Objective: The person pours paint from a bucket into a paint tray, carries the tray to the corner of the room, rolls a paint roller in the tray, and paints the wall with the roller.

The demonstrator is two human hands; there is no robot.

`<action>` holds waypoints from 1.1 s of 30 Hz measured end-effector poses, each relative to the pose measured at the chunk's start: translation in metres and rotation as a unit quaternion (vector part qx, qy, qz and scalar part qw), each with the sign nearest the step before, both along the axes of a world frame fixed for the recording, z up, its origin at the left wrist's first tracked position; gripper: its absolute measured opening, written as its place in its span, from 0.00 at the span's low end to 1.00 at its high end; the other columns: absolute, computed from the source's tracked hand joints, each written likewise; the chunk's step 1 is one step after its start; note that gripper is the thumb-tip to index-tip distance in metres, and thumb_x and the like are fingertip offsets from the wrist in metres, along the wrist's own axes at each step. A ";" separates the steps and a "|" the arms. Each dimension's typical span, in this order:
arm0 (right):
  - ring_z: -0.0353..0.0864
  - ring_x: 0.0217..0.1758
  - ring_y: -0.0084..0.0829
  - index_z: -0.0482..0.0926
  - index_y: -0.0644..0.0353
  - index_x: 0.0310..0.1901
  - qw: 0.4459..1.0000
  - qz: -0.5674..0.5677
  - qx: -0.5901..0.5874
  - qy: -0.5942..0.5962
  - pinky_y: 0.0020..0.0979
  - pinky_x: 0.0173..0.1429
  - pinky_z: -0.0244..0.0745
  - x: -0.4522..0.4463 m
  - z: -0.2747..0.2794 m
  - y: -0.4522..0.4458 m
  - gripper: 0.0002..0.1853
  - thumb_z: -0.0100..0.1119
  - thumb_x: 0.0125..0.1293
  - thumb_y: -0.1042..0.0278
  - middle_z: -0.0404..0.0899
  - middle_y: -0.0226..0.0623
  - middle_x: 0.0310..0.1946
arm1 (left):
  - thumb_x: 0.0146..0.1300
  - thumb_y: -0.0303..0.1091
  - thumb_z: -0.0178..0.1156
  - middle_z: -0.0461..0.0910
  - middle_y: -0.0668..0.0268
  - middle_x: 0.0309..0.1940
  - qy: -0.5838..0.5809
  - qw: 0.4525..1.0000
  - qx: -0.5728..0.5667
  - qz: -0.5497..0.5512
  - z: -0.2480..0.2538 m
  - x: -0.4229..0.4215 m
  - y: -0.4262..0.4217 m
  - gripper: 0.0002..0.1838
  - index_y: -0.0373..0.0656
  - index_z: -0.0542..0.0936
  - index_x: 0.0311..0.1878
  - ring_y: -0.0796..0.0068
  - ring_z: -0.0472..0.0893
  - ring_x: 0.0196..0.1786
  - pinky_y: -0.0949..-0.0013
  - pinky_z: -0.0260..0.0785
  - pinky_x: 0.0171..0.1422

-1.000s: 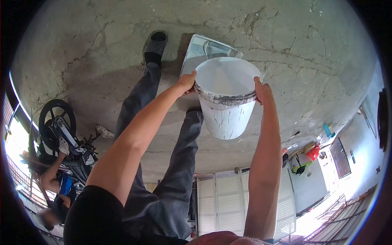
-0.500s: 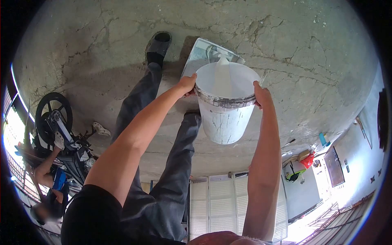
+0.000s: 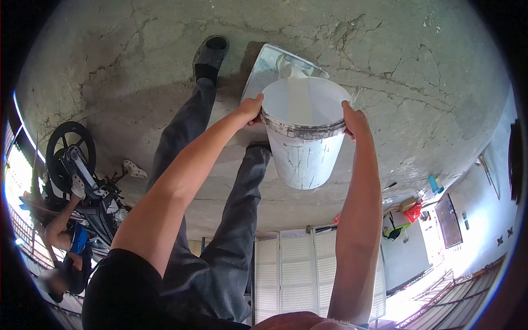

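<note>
Cracked concrete floor (image 3: 418, 60) lay underfoot. I had left fingers (image 3: 258, 103) and right fingers (image 3: 347, 108) clamped on the bucket (image 3: 303, 159) at nine and three; it hung tilted at one o'clock, white liquid (image 3: 300, 99) spilling toward the tray (image 3: 260, 75) at twelve.

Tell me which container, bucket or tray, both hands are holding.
The white bucket, gripped at its rim by the left hand and right hand; the rectangular tray lies on the floor, untouched by either.

Smeared wht bucket (image 3: 303, 162) tilted, wht liquid (image 3: 300, 102) running into tray (image 3: 259, 74).
</note>
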State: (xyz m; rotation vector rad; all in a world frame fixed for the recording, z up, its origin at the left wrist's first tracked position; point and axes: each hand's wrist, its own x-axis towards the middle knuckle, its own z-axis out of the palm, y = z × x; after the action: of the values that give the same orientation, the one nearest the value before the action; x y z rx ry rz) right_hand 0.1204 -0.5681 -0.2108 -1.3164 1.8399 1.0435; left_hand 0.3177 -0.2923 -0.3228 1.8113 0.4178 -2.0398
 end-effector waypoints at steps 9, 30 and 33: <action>0.80 0.23 0.35 0.81 0.72 0.45 1.000 0.019 0.004 0.012 0.42 0.23 0.66 0.007 0.001 -0.006 0.43 0.48 0.65 0.26 0.83 0.43 0.28 | 0.81 0.63 0.41 0.80 0.57 0.20 0.041 0.999 -0.002 0.020 0.010 0.004 -0.003 0.37 0.36 0.78 0.33 0.69 0.72 0.15 0.63 0.57 0.19; 0.78 0.19 0.32 0.82 0.67 0.31 0.999 0.046 0.016 -0.014 0.38 0.21 0.63 0.019 -0.004 -0.017 0.37 0.50 0.65 0.30 0.81 0.40 0.23 | 0.80 0.63 0.41 0.80 0.62 0.21 0.039 0.996 0.046 0.058 0.020 -0.001 -0.003 0.34 0.40 0.77 0.36 0.73 0.77 0.17 0.68 0.59 0.19; 0.79 0.19 0.32 0.83 0.69 0.36 0.998 0.053 0.017 -0.004 0.36 0.21 0.65 0.017 -0.006 -0.018 0.38 0.50 0.65 0.30 0.81 0.40 0.23 | 0.80 0.63 0.41 0.81 0.61 0.22 0.074 0.995 0.029 0.064 0.011 -0.004 0.004 0.34 0.39 0.77 0.36 0.73 0.80 0.19 0.69 0.59 0.18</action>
State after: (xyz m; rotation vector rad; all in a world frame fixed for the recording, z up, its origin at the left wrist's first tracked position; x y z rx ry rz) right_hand 0.1378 -0.5858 -0.2164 -1.4085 1.7555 1.1168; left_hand 0.3136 -0.2880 -0.3122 1.6254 0.6249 -2.1003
